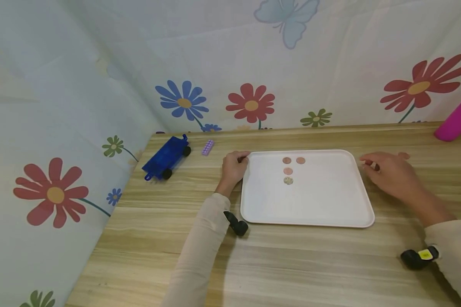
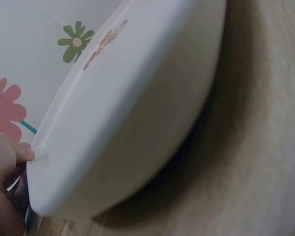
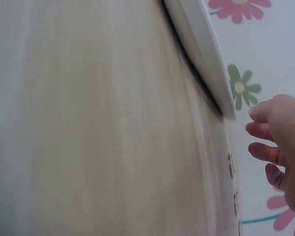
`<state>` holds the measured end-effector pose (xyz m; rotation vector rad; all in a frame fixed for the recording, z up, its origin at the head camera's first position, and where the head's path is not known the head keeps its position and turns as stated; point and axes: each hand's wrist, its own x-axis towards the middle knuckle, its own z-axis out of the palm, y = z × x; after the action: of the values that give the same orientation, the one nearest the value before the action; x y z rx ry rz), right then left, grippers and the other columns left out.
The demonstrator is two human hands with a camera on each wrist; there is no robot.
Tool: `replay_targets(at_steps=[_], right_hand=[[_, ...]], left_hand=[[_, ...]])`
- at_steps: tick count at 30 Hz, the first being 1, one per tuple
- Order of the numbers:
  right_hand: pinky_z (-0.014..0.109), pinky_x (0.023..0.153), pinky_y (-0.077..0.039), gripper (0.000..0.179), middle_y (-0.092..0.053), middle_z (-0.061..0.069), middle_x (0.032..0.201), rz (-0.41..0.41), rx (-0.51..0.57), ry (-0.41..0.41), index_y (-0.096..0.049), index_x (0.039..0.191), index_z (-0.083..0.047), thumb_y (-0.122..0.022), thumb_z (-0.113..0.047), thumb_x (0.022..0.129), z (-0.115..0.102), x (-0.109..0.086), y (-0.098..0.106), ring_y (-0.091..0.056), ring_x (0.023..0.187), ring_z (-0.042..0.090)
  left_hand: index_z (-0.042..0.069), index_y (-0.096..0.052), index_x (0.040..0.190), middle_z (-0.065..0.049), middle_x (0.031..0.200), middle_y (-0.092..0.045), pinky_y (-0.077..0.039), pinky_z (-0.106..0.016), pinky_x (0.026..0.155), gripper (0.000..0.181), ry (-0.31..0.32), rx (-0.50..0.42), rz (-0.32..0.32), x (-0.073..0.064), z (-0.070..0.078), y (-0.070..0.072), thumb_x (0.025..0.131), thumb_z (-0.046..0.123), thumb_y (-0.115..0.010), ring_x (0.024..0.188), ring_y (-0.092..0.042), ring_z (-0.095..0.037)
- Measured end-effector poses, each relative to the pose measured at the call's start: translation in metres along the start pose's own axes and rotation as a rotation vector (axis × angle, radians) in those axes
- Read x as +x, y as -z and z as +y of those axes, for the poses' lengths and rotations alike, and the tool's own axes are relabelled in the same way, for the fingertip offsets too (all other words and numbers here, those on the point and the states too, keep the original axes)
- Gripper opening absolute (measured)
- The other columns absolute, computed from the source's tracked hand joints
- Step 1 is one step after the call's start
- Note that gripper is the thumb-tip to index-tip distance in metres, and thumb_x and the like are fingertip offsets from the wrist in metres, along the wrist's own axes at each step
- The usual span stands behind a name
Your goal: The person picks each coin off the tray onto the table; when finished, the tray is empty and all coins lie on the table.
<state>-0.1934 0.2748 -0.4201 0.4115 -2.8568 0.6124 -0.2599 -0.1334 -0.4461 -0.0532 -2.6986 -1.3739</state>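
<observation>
1. On the head feed I have the left hand (image 1: 233, 168) pinching the far-left corner of the white tray (image 1: 322, 200), with the thumb at the rim and the fingers curled
2. I read the right hand (image 1: 392, 175) as loosely curved and partly open, just beside the far end of the tray's right edge; on the wrist view I see a gap between it and the tray, and I can make out nothing in its grasp
3. Inside the tray, left of centre towards its far edge, I count three copper-coloured coins (image 1: 287, 160) and one paler coin (image 1: 288, 181); three form a column, the paler one nearest me, and a copper one sits right of the top
4. Beyond the tray's right edge, a reddish coin (image 1: 404, 155) shows past the right hand, partly hidden by it
5. Near the far-left corner of the bench (image 1: 311, 264) I see a blue toy wagon (image 1: 166, 157), with a purple building brick (image 1: 208, 147) just right of it
6. Near the bench's far edge at right, I see a magenta bottle (image 1: 455, 121); flowered cloth (image 1: 349, 64) hangs behind
</observation>
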Motion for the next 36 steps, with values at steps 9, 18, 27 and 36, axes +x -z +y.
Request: replay_targets(at_steps=[9,18,27,36], right_hand=[[0.038,0.07,-0.042,0.028,-0.072,0.012,0.097,-0.078,-0.003,0.045,-0.071,0.122,-0.003,-0.067,-0.012,0.095,-0.034,0.02,-0.018,-0.057,0.076,0.023],[0.045,0.078,-0.05,0.025,-0.073,0.011,0.099,-0.097,0.021,0.138,-0.073,0.118,-0.004,-0.063,-0.01,0.096,-0.056,0.037,-0.039,-0.061,0.083,0.025],[0.054,0.094,-0.048,0.033,-0.066,0.02,0.114,-0.197,0.241,0.02,-0.067,0.126,0.0,-0.06,-0.021,0.102,-0.072,0.051,-0.053,-0.062,0.106,0.036],[0.057,0.1,-0.046,0.041,-0.066,0.022,0.122,-0.183,0.278,-0.095,-0.065,0.13,-0.001,-0.061,-0.03,0.102,-0.082,0.067,-0.067,-0.059,0.115,0.038]], left_hand=[[0.004,-0.074,0.122,-0.018,0.118,-0.074,-0.058,-0.041,0.092,0.027,0.009,-0.01,0.006,0.0,0.001,-0.002,0.099,0.005,-0.06,0.108,-0.069,-0.03],[0.004,-0.075,0.121,-0.017,0.116,-0.074,-0.058,-0.039,0.091,0.026,0.017,-0.017,0.008,0.0,0.002,-0.003,0.099,0.005,-0.061,0.106,-0.069,-0.029],[0.006,-0.075,0.122,-0.016,0.115,-0.074,-0.058,-0.038,0.089,0.027,0.029,-0.009,0.006,0.0,-0.001,-0.002,0.1,0.006,-0.06,0.105,-0.069,-0.028],[0.005,-0.074,0.122,-0.016,0.116,-0.074,-0.058,-0.038,0.089,0.027,0.022,-0.011,0.01,0.001,-0.001,-0.001,0.099,0.006,-0.06,0.105,-0.069,-0.028]])
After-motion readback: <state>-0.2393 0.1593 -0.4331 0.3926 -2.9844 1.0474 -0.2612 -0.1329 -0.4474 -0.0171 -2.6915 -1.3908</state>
